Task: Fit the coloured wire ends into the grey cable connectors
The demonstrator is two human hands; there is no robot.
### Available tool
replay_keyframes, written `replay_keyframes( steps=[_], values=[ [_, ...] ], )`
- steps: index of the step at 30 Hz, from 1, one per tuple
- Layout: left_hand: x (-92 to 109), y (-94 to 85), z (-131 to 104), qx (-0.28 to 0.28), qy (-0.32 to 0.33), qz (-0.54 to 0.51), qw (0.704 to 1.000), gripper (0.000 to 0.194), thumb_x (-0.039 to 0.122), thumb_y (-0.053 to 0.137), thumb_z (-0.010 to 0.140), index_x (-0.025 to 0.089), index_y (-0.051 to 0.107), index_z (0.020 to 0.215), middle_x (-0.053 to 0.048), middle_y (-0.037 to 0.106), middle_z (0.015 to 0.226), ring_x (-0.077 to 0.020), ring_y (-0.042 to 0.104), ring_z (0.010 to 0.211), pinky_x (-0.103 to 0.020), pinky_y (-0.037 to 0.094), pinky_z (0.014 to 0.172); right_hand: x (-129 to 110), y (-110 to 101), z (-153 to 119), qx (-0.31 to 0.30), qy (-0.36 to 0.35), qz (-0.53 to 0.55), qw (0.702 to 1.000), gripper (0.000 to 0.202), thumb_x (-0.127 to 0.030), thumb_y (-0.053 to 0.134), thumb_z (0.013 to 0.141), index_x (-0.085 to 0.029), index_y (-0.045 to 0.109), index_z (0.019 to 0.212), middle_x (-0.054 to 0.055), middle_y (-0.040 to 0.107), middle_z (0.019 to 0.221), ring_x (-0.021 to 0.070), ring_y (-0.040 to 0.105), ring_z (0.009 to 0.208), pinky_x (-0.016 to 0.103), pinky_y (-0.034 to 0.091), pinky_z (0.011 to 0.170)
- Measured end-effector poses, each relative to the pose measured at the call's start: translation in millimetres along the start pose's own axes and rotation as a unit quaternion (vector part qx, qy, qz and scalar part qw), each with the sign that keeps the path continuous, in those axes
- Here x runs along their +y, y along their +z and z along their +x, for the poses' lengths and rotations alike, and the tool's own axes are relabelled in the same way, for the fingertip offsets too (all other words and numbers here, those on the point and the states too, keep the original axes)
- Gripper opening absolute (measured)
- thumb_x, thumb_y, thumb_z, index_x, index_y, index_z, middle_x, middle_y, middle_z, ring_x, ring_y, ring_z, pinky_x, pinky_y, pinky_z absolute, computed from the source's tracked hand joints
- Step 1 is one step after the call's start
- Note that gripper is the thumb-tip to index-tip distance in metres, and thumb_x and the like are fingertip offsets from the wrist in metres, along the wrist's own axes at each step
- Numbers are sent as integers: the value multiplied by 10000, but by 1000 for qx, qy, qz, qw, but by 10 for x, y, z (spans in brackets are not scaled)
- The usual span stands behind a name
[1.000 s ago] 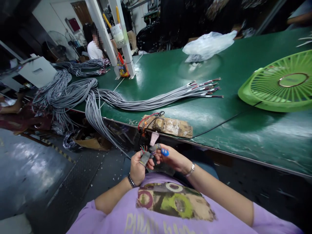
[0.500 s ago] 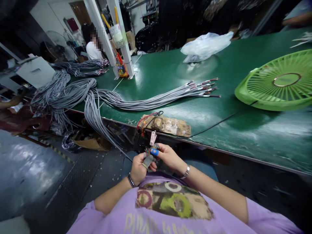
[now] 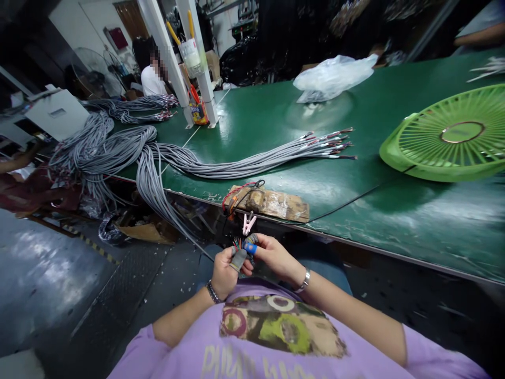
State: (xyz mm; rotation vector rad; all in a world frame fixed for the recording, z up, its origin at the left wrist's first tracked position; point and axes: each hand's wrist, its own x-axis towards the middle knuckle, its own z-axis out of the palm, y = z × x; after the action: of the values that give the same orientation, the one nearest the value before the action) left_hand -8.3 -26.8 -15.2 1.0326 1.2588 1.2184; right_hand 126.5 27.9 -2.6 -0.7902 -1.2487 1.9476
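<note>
Pinched in my left hand [image 3: 224, 273] is the end of a grey cable [image 3: 205, 253], its thin coloured wires [image 3: 238, 243] fanned out above the thumb. A grey cover sits on that thumb. My right hand [image 3: 273, 258] is closed against the wires from the right, thumb and finger pressed together; the fingertips wear grey covers and a blue wrap, which partly hide the wires. Just above both hands, a pale pink clip [image 3: 249, 223] hangs at the table edge, beside a worn wooden block [image 3: 284, 205] with red and black leads.
A bundle of grey cables [image 3: 244, 167] lies along the green table [image 3: 252, 113], with more coils heaped to the left. A green fan [image 3: 445, 131] stands at right. Behind are a clear plastic bag [image 3: 335, 78] and white posts [image 3: 203, 87]. Other people are at the far left and back.
The pink clip has turned, so its two spread legs now show. Both hands stay almost in place, the right fingers shifting slightly at the wires.
</note>
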Motion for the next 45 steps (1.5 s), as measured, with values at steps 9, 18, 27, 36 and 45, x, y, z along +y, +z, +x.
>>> replay_keyframes(
  steps=[9, 18, 27, 36, 45],
  values=[
    [-76, -35, 12, 45, 24, -59, 997, 321, 456, 615, 794, 144, 609, 717, -10, 645, 535, -109, 563, 389, -204, 428, 397, 98, -120, 52, 63, 27, 64, 996, 367, -489, 730, 672, -150, 590, 652, -21, 528, 575, 79, 422, 514, 236, 352, 527],
    [38, 59, 112, 6, 32, -111, 993, 323, 457, 633, 774, 137, 617, 733, -8, 643, 517, -96, 543, 363, -181, 417, 364, -15, -183, 349, 37, 44, 197, 979, 443, -571, 672, 706, -136, 667, 789, 23, 600, 670, 101, 512, 591, 229, 425, 572],
    [2, 75, 159, 0, 32, -122, 992, 270, 411, 636, 776, 143, 629, 743, 1, 640, 520, -84, 536, 370, -173, 415, 376, 63, -121, 447, 44, 42, 287, 956, 321, -494, 725, 691, -182, 671, 742, 7, 615, 661, 117, 521, 587, 237, 428, 556],
    [-25, 69, 142, 10, 20, -105, 994, 273, 408, 629, 784, 142, 614, 726, 4, 636, 512, -83, 527, 357, -172, 406, 365, 74, -100, 439, 48, 45, 302, 951, 348, -510, 711, 699, -175, 666, 783, 12, 623, 690, 116, 533, 595, 231, 430, 552],
    [-35, -7, 35, 23, 32, -60, 997, 317, 448, 609, 799, 135, 631, 751, -4, 637, 534, -83, 533, 373, -181, 418, 379, 98, -105, 177, -53, 52, 220, 973, 442, -576, 690, 682, -153, 611, 783, 22, 608, 691, 120, 552, 589, 256, 421, 582]
  ],
)
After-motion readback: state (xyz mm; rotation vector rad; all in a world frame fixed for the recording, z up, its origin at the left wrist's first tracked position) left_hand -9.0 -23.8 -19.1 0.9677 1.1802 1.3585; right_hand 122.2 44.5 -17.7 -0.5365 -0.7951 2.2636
